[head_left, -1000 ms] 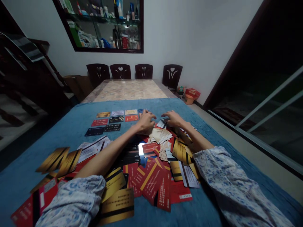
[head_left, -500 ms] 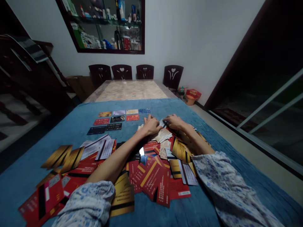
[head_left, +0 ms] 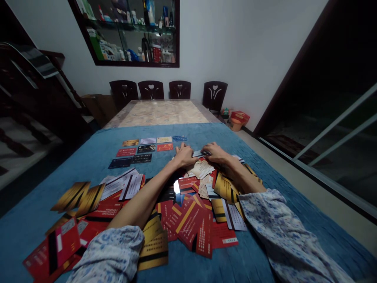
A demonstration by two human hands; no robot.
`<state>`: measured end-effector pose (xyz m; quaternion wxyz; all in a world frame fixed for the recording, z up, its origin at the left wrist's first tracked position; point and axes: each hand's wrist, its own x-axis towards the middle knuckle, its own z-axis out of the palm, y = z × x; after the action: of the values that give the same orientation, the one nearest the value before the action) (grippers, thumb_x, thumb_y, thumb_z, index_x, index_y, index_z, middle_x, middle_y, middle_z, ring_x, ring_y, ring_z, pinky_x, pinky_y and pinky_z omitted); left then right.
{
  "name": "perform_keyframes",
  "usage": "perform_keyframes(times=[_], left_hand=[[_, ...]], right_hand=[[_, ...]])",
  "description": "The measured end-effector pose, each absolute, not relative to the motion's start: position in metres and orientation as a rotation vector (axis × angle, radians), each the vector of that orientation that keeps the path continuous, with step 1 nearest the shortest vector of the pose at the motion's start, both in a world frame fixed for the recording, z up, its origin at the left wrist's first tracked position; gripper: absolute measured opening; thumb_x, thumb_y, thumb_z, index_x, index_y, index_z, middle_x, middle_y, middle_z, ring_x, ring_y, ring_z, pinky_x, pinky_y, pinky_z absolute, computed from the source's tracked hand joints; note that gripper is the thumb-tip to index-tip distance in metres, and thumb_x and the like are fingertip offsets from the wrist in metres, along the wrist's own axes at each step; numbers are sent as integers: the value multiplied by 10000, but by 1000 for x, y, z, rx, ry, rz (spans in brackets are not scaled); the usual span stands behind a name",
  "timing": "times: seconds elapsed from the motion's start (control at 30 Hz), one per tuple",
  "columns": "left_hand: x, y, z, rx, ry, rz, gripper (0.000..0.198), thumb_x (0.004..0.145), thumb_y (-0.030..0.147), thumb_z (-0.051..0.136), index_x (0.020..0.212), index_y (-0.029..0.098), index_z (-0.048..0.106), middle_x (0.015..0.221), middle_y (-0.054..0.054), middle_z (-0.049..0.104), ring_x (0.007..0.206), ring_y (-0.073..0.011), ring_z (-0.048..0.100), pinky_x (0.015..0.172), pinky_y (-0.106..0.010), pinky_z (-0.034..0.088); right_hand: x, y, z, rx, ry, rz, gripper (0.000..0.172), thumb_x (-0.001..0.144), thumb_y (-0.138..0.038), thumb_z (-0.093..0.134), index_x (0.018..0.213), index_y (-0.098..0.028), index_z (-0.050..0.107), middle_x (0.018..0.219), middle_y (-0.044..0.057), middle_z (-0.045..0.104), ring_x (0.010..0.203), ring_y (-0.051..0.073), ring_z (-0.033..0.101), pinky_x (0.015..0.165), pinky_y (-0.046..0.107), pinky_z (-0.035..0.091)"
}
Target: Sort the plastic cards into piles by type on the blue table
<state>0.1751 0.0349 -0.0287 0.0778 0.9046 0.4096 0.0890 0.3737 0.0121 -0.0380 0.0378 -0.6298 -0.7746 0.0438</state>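
Note:
Both my hands reach to the far edge of a loose heap of plastic cards (head_left: 188, 212) on a blue cloth (head_left: 88, 165). My left hand (head_left: 184, 154) and my right hand (head_left: 215, 152) pinch the two ends of one pale card (head_left: 198, 153), held just above the heap. Red, gold, black and white cards lie jumbled under my forearms. To the left of my left hand, cards are laid out in neat rows (head_left: 141, 151), the nearest being a blue one (head_left: 179, 138).
A marble-topped table (head_left: 160, 112) continues beyond the cloth, with several dark chairs (head_left: 179, 89) against the white wall. A glass cabinet (head_left: 132, 31) hangs above. A staircase (head_left: 32, 98) rises on the left. A red bag (head_left: 239, 118) sits on the floor right.
My hands came together from resting on the heap. They now lift one pale card between them. The view shifted slightly.

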Motion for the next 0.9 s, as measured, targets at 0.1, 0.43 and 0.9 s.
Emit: perform_keyframes(times=[0.1,0.43,0.9], left_hand=[[173,37,-27,2756,1180,262,304,877,383,594,948,164,793,1086,-168,735,1214,-383,448,993,-565,391],[164,43,-16,2740,1121,318,310,891,289,528,933,198,821,974,-114,780,1082,-309,560,1005,-464,411],[156,65,-26,2524,1212,694,452,776,80,470,1055,177,812,1017,-70,792,955,-214,690,911,-299,504]], right_hand=[[375,14,-39,-1877,-2414,148,413,865,-272,597,1258,-222,711,1267,117,661,1187,303,536,983,384,403],[376,17,-42,-1702,-2367,102,330,902,-229,560,1164,-221,761,1153,86,743,1091,244,600,1000,349,374],[363,8,-35,-1695,-2071,54,386,918,-169,519,1263,-197,690,1048,96,740,1031,232,612,905,294,450]])
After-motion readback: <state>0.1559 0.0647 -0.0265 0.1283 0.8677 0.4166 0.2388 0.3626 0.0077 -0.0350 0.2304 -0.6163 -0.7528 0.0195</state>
